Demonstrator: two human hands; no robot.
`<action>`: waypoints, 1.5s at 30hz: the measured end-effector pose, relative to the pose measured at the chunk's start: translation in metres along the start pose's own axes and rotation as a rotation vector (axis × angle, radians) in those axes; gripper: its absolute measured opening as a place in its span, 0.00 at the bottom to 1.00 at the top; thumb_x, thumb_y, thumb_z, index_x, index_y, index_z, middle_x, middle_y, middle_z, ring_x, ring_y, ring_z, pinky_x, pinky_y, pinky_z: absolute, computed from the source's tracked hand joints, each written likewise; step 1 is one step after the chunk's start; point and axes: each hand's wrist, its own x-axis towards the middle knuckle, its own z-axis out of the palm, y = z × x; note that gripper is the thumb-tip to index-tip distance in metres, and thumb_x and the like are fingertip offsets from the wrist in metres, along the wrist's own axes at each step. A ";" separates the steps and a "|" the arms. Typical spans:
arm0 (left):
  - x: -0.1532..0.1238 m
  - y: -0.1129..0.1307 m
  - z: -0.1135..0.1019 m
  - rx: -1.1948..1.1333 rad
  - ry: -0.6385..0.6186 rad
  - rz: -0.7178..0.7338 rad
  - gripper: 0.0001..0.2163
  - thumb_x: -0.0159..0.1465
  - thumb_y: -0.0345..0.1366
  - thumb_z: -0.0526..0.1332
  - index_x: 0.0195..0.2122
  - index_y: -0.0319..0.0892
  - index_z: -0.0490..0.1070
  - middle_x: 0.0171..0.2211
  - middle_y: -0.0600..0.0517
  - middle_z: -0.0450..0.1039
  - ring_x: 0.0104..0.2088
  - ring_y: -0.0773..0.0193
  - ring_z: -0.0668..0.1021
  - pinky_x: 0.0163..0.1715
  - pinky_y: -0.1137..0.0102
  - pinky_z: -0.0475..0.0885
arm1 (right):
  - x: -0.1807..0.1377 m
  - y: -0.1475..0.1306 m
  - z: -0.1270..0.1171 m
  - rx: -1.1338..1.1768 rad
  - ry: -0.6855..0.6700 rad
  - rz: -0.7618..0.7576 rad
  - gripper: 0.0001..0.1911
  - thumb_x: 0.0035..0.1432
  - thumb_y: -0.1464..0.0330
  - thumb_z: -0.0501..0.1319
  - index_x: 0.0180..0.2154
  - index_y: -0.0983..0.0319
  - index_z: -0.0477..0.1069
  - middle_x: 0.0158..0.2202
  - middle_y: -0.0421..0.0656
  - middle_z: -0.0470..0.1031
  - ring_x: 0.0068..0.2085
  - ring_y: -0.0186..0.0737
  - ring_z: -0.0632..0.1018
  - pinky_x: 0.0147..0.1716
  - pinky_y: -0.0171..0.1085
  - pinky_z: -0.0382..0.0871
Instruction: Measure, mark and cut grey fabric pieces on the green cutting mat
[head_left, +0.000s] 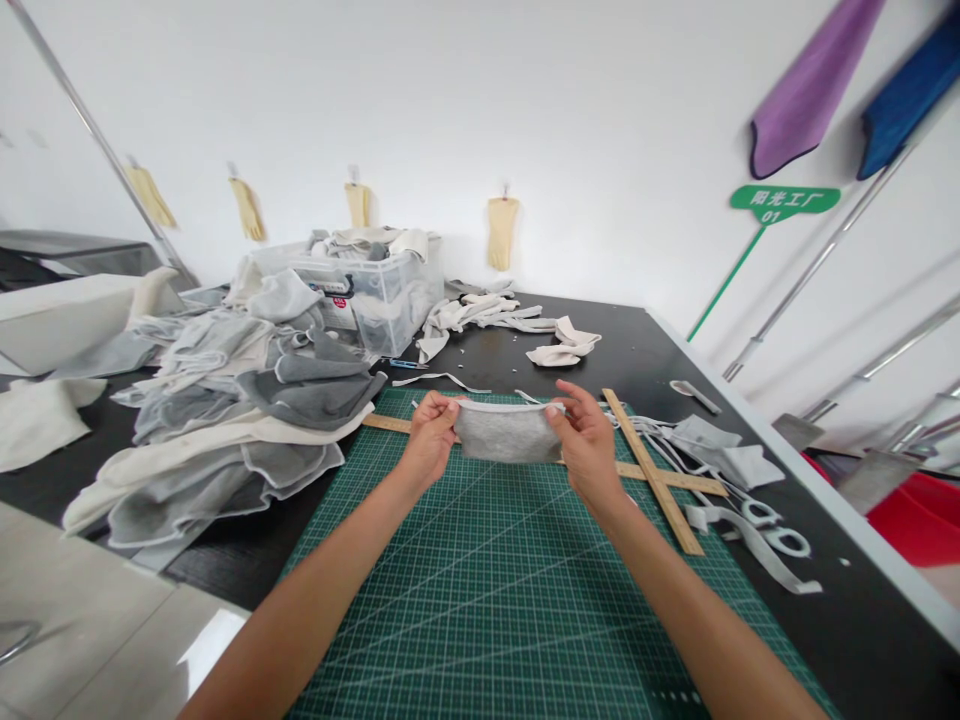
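Note:
A small grey piece of cloth [508,435] with a pale top edge is stretched between my two hands, above the green cutting mat [480,590]. My left hand [433,430] pinches its upper left corner between thumb and fingers. At the upper right corner, my right hand [589,437] grips the cloth with the thumb in front, and some of its fingers stick up. Behind the hands, a wooden ruler [388,424] lies across the mat, partly hidden by the cloth. Another wooden ruler [654,475] crosses it on the right.
Piled grey and white cloths [300,385] cover the table's left side, beside a clear plastic bin [390,305] full of fabric. To the right lie white-handled scissors [776,528] and fabric strips [765,550]. More scraps [487,312] lie at the back, near a small blue tool [405,364].

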 end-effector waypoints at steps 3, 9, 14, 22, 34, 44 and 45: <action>-0.001 0.001 0.001 -0.010 -0.019 -0.014 0.15 0.56 0.38 0.73 0.32 0.43 0.65 0.37 0.53 0.78 0.37 0.66 0.78 0.37 0.72 0.71 | 0.000 0.003 -0.001 -0.001 0.011 0.028 0.18 0.53 0.62 0.70 0.46 0.58 0.76 0.37 0.40 0.76 0.32 0.37 0.72 0.32 0.36 0.63; -0.004 -0.003 0.004 0.113 0.024 -0.042 0.16 0.57 0.42 0.72 0.32 0.42 0.66 0.36 0.53 0.77 0.31 0.68 0.75 0.32 0.73 0.69 | 0.004 0.011 -0.004 -0.063 0.092 0.039 0.09 0.52 0.64 0.69 0.34 0.61 0.76 0.31 0.39 0.74 0.33 0.38 0.70 0.35 0.36 0.61; -0.006 -0.010 0.005 0.271 0.093 0.017 0.14 0.57 0.44 0.70 0.32 0.42 0.66 0.30 0.55 0.73 0.29 0.69 0.72 0.31 0.74 0.66 | 0.003 0.016 -0.005 -0.161 0.110 0.017 0.06 0.53 0.65 0.66 0.33 0.60 0.75 0.32 0.39 0.73 0.36 0.39 0.70 0.36 0.37 0.60; 0.002 -0.022 -0.012 0.637 0.215 0.028 0.07 0.58 0.37 0.62 0.29 0.43 0.64 0.24 0.57 0.66 0.26 0.68 0.67 0.28 0.73 0.62 | 0.000 0.010 -0.004 -0.258 -0.124 0.267 0.07 0.51 0.63 0.64 0.32 0.59 0.72 0.27 0.36 0.68 0.26 0.36 0.66 0.25 0.35 0.60; 0.014 -0.017 -0.030 0.841 0.137 0.135 0.04 0.55 0.29 0.64 0.27 0.43 0.70 0.24 0.56 0.69 0.28 0.64 0.70 0.30 0.71 0.60 | -0.025 -0.028 0.019 -0.271 -0.710 0.078 0.07 0.63 0.63 0.59 0.35 0.59 0.73 0.28 0.38 0.70 0.29 0.36 0.72 0.29 0.34 0.66; -0.002 -0.025 -0.008 0.753 -0.155 0.049 0.06 0.56 0.35 0.65 0.28 0.42 0.68 0.22 0.57 0.67 0.24 0.67 0.69 0.26 0.73 0.61 | -0.052 -0.050 0.038 -0.385 -0.812 -0.019 0.09 0.59 0.74 0.63 0.41 0.57 0.78 0.37 0.41 0.81 0.39 0.41 0.81 0.42 0.40 0.74; -0.005 -0.025 -0.006 0.736 -0.207 0.035 0.06 0.57 0.36 0.65 0.28 0.42 0.68 0.23 0.56 0.68 0.25 0.67 0.69 0.27 0.72 0.62 | -0.052 -0.050 0.038 -0.473 -0.796 -0.116 0.09 0.60 0.75 0.62 0.39 0.58 0.78 0.37 0.42 0.81 0.39 0.41 0.80 0.42 0.40 0.73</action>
